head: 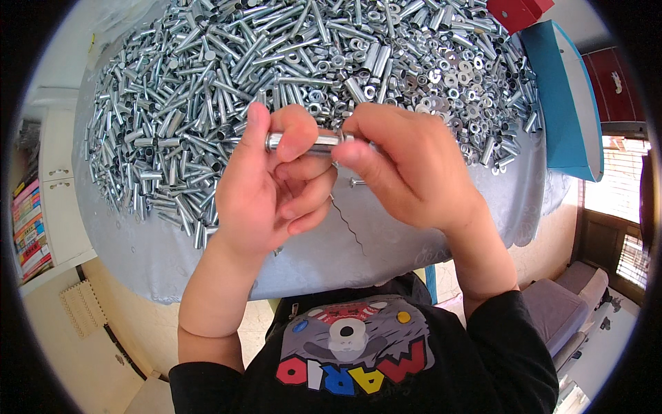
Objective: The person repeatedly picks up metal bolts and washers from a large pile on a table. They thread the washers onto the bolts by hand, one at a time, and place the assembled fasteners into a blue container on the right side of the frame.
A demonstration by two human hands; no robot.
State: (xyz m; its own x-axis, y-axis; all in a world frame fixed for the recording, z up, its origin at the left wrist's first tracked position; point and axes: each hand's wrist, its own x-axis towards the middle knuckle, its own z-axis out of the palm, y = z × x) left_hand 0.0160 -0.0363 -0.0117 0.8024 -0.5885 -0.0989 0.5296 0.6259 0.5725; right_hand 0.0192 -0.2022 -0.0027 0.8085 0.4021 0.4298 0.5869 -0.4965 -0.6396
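Between both hands, a metal expansion anchor bolt (326,141) lies roughly level, above the near side of the metal pile. My left hand (276,178) grips its sleeve end between thumb and index finger, the other fingers curled below. My right hand (408,160) pinches the other end, where a washer and what looks like a nut (347,137) sit, partly hidden by the fingertips. Behind the hands spread loose bolts (207,93), short metal sleeves (375,57), and flat washers and nuts (460,77). A small screw or bolt (357,182) lies on the cloth beside my right hand.
A patterned grey tablecloth (331,269) covers the table. Near my hands a thin wavy dark line (349,225) runs across it. At the right edge stands a blue box (563,103), with a red box (520,13) behind it. A purple-grey seat (553,310) is at lower right.
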